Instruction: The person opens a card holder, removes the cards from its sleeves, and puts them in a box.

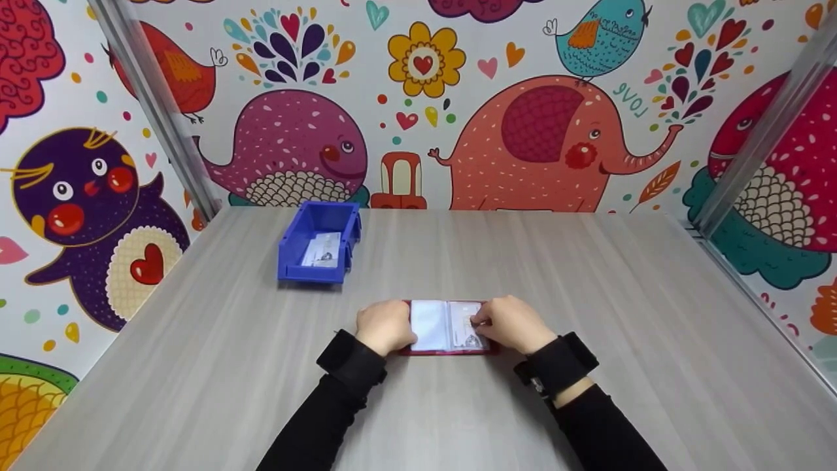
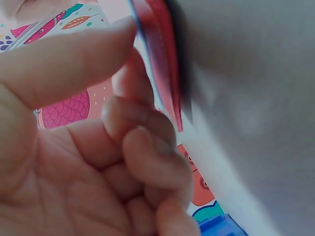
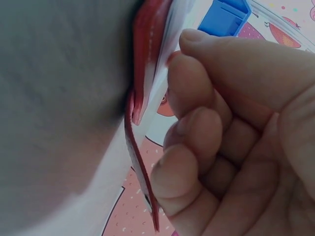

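Observation:
A small red card holder (image 1: 447,354) lies spread out on the table, clear sleeves facing up. Its left sleeve (image 1: 429,326) looks pale and blank. Inside the right one is a white printed card (image 1: 463,333). My left hand (image 1: 384,326) pinches the holder's left edge between thumb and fingers, the others curled in. My right hand (image 1: 516,324) is at the right edge, fingers bent, thumb and index tips close together over the card. Whether those tips grip the card is hidden. In the right wrist view a thin red flap (image 3: 138,162) sticks out beside the curled fingers.
A blue bin (image 1: 311,273) stands at the back left of the table, with white printed cards (image 1: 322,250) inside. Cartoon-printed wall panels (image 1: 405,78) and metal posts (image 1: 157,104) bound the pale wood-grain table (image 1: 588,275). Black bands (image 1: 353,366) wrap both wrists.

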